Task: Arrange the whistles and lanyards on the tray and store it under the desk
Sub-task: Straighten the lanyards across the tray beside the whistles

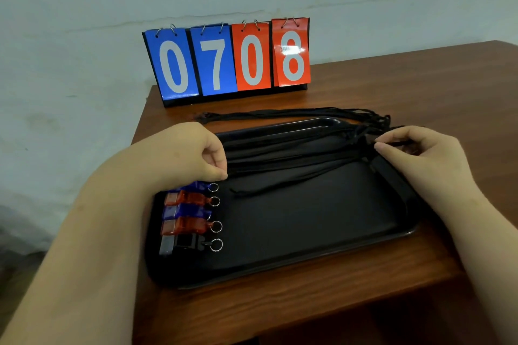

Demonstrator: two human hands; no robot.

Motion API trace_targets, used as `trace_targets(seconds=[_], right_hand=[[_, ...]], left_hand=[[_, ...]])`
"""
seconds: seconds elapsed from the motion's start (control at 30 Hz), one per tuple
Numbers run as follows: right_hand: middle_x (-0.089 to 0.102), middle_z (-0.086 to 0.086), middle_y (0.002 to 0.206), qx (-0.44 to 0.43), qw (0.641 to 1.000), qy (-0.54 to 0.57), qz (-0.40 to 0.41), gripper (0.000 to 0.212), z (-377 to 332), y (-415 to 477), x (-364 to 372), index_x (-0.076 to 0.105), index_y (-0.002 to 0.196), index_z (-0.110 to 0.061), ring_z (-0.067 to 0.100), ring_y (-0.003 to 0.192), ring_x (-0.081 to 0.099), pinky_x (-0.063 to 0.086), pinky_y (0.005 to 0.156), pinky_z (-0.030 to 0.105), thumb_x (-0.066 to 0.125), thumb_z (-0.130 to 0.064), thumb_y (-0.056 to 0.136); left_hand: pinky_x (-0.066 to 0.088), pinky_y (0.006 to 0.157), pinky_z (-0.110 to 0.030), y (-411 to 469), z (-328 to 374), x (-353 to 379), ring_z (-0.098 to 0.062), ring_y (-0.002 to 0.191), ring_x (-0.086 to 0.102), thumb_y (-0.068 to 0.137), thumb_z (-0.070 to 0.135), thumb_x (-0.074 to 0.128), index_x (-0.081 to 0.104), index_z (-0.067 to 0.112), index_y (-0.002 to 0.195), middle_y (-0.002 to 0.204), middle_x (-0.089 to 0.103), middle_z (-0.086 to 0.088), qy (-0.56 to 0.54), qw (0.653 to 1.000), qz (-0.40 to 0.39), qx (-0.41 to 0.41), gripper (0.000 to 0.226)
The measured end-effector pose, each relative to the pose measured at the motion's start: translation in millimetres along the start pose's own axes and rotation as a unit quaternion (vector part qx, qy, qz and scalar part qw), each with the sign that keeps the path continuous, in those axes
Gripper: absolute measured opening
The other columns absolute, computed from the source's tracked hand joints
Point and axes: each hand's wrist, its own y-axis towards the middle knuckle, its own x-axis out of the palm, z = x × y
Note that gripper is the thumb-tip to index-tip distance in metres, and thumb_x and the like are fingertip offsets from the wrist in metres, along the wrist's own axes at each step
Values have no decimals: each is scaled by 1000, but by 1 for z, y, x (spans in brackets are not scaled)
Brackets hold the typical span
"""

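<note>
The left hand (196, 154) is curled, its fingertips pinching one end of the black lanyards (294, 157). The right hand (414, 154) pinches their other end at the tray's far right rim. The cords stretch between the hands across the black tray (308, 232), black on black, so single strands are hard to count. Just below the left hand five whistles (187, 225) lie in a column, the topmost blue one partly hidden by the hand. Beyond both hands a second bundle (294, 114) lies on the table (280, 302), in front of a scoreboard (229, 59). Both forearms are cut off by the frame.
</note>
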Motion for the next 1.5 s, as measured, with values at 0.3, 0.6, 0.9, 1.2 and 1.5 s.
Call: trace_targets(seconds=[0.3,0.6,0.9,1.2,1.5], right_hand=[[63,-13,69,-5,1000,-7,5,5,-3,-2,0,74,84,-20,-7,55,54,39,53,2,75,-15,84],[63,-19,61,-16,1000,-11,-5,5,0,-2,-1,73,83,-23,1,54,51,38,52,5,74,-18,85],[58,-28,55,-18,999,-33,-10,6,1,-2,-2,72,80,-24,6,54,49,37,50,6,77,-21,81],[64,-23,68,-12,999,-45,-10,10,2,-2,-2,71,80,-28,5,60,52,40,59,26,77,-20,81],[64,-1,97,-42,998,-49,5,11,2,0,-2,72,88,-24,16,79,62,51,80,34,78,-19,80]], left_hand=[[51,67,-18,2,12,11,-4,72,66,76,41,81,71,31,87,79,71,11,-17,998,-51,41,18],[55,67,-19,5,13,16,-3,70,65,84,19,74,69,29,81,76,69,11,23,997,-53,46,11],[47,60,-18,2,1,7,-3,59,61,80,9,73,68,23,77,71,68,6,15,1000,-20,6,15],[43,57,-17,4,2,10,-7,63,61,82,11,73,69,23,77,75,69,6,32,999,-28,-14,13],[41,57,-17,6,0,11,-6,62,60,82,11,75,67,24,81,76,69,6,35,999,-31,-8,15]])
